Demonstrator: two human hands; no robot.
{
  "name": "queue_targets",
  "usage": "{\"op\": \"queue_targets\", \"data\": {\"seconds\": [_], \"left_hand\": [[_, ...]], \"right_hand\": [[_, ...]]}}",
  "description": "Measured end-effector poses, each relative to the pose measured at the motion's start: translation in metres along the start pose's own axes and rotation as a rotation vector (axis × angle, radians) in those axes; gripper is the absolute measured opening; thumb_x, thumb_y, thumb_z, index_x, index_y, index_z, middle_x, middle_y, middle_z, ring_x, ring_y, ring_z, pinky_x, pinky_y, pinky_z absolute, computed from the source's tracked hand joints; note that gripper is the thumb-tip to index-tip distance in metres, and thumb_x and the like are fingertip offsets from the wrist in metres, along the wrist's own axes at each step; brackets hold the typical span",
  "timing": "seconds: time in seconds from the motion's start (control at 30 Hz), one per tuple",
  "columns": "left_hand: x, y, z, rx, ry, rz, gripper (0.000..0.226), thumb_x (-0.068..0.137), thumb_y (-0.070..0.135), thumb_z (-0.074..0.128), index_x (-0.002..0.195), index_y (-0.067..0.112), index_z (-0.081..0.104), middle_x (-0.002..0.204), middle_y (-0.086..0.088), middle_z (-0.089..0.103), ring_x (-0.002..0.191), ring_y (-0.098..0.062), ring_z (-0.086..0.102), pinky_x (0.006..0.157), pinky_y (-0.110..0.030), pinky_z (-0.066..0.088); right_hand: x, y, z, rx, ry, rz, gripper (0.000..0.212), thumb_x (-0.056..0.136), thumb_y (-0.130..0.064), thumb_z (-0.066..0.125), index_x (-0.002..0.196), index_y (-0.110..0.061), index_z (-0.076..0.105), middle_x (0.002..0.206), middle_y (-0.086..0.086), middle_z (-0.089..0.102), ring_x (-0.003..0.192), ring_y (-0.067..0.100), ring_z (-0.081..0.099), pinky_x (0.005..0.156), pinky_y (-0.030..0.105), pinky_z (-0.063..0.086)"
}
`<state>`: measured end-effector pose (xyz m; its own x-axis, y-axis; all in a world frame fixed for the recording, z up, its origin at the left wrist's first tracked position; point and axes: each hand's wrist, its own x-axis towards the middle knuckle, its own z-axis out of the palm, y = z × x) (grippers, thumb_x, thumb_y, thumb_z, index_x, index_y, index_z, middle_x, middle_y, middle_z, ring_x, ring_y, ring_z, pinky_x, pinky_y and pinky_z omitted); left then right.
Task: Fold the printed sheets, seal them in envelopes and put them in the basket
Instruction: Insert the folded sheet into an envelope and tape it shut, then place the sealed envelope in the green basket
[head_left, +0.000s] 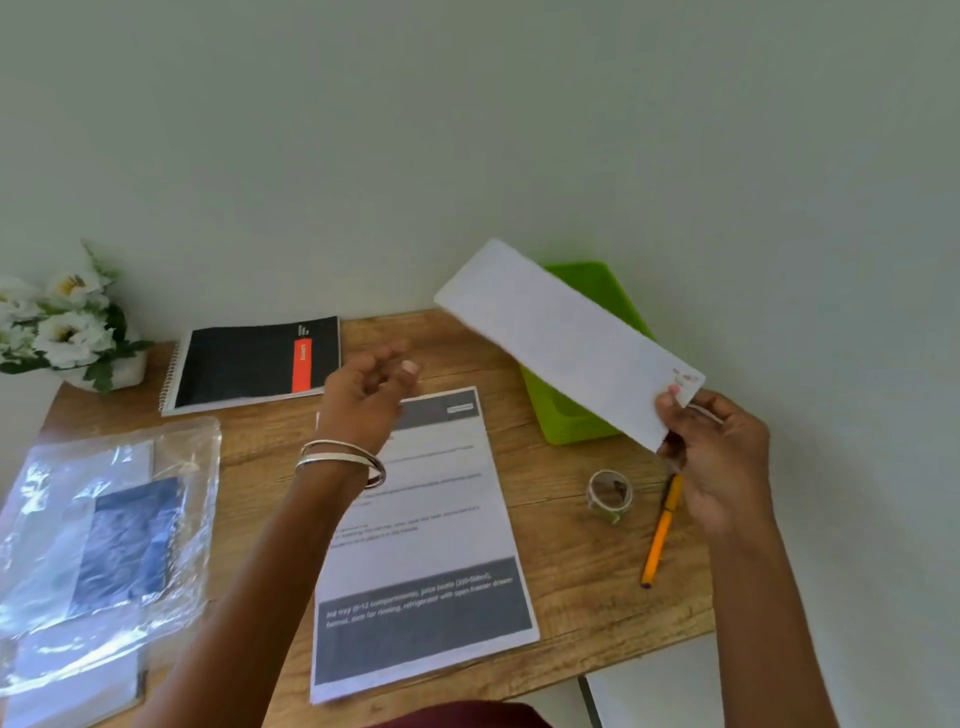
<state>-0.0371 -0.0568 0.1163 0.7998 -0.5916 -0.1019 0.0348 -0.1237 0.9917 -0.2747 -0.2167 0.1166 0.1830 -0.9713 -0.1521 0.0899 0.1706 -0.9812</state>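
Observation:
My right hand (714, 457) pinches one end of a long white envelope (566, 340) and holds it tilted in the air over the green basket (563, 421) at the back right of the table. My left hand (363, 397) hovers above the table with its fingers loosely curled and nothing in it. Below that hand lies a printed sheet (423, 545) with grey bands, flat in the middle of the wooden table (571, 571). A clear plastic sleeve (104, 540) holding more papers lies at the left.
A roll of tape (609, 493) and an orange pen (658, 535) lie at the right of the sheet. A black spiral notebook (249, 364) sits at the back. White flowers (62, 322) stand at the back left corner. The wall is right behind the table.

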Motion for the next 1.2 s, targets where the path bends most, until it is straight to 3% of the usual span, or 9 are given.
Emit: {"op": "queue_targets", "data": {"seconds": [0.1, 0.3, 0.43, 0.53, 0.7, 0.93, 1.07, 1.2], "left_hand": [[-0.001, 0.000, 0.028, 0.014, -0.055, 0.000, 0.021, 0.087, 0.014, 0.060, 0.108, 0.014, 0.064, 0.097, -0.005, 0.070, 0.085, -0.019, 0.067, 0.074, -0.031, 0.054], [-0.004, -0.016, 0.061, 0.084, -0.107, 0.009, 0.017, 0.086, 0.009, 0.062, 0.102, 0.011, 0.065, 0.092, -0.009, 0.069, 0.078, -0.018, 0.066, 0.062, -0.019, 0.050], [-0.005, -0.026, 0.071, 0.127, -0.119, -0.019, 0.017, 0.086, 0.009, 0.062, 0.102, 0.012, 0.066, 0.091, -0.007, 0.069, 0.078, -0.015, 0.066, 0.064, -0.020, 0.048], [-0.005, -0.032, 0.077, 0.160, -0.140, -0.024, 0.018, 0.087, 0.010, 0.061, 0.104, 0.012, 0.066, 0.092, -0.007, 0.069, 0.081, -0.015, 0.066, 0.063, -0.016, 0.047], [-0.006, -0.039, 0.083, 0.153, -0.154, -0.042, 0.015, 0.086, 0.011, 0.062, 0.098, 0.020, 0.065, 0.096, -0.003, 0.070, 0.085, -0.018, 0.067, 0.073, -0.026, 0.048], [-0.007, -0.043, 0.078, 0.167, -0.152, -0.042, 0.014, 0.086, 0.013, 0.062, 0.097, 0.022, 0.066, 0.095, -0.001, 0.070, 0.080, -0.017, 0.068, 0.075, -0.031, 0.050], [-0.010, -0.049, 0.057, 0.228, -0.092, -0.025, 0.015, 0.086, 0.015, 0.062, 0.100, 0.019, 0.067, 0.095, 0.001, 0.069, 0.081, -0.015, 0.066, 0.073, -0.030, 0.053], [-0.013, -0.064, 0.019, 0.349, -0.005, -0.021, 0.019, 0.086, 0.016, 0.063, 0.105, 0.016, 0.066, 0.099, 0.000, 0.068, 0.083, -0.013, 0.062, 0.073, -0.024, 0.049]], "right_hand": [[0.018, 0.005, -0.001, 0.054, 0.092, 0.022, 0.026, 0.084, -0.002, 0.067, 0.108, 0.004, 0.062, 0.085, 0.006, 0.069, 0.062, 0.011, 0.066, 0.046, 0.021, 0.051], [0.044, 0.023, 0.008, 0.028, 0.098, 0.078, 0.021, 0.089, 0.004, 0.059, 0.110, 0.005, 0.059, 0.092, 0.014, 0.068, 0.063, 0.015, 0.070, 0.053, 0.025, 0.057], [0.049, 0.025, 0.010, -0.028, 0.117, 0.084, 0.005, 0.084, 0.006, 0.064, 0.088, 0.005, 0.064, 0.085, 0.019, 0.068, 0.058, 0.016, 0.069, 0.053, 0.023, 0.056], [0.050, 0.025, 0.008, -0.084, 0.148, 0.084, 0.014, 0.079, 0.002, 0.072, 0.069, 0.000, 0.062, 0.070, 0.020, 0.065, 0.047, 0.019, 0.065, 0.048, 0.023, 0.054], [0.054, 0.028, 0.004, -0.157, 0.123, 0.138, 0.023, 0.077, -0.010, 0.077, 0.068, 0.003, 0.059, 0.061, 0.019, 0.062, 0.038, 0.022, 0.061, 0.039, 0.024, 0.050], [0.038, 0.026, 0.001, -0.227, 0.080, 0.113, 0.029, 0.083, -0.023, 0.073, 0.075, 0.002, 0.060, 0.058, 0.017, 0.060, 0.036, 0.019, 0.057, 0.032, 0.021, 0.040], [0.006, 0.032, 0.018, -0.272, -0.041, 0.053, 0.027, 0.085, -0.028, 0.069, 0.070, -0.008, 0.060, 0.054, 0.011, 0.058, 0.036, 0.017, 0.052, 0.032, 0.021, 0.034], [-0.033, 0.064, 0.047, -0.473, -0.312, 0.011, 0.023, 0.083, -0.030, 0.070, 0.071, -0.012, 0.063, 0.058, 0.003, 0.063, 0.047, 0.017, 0.059, 0.043, 0.025, 0.043]]}}
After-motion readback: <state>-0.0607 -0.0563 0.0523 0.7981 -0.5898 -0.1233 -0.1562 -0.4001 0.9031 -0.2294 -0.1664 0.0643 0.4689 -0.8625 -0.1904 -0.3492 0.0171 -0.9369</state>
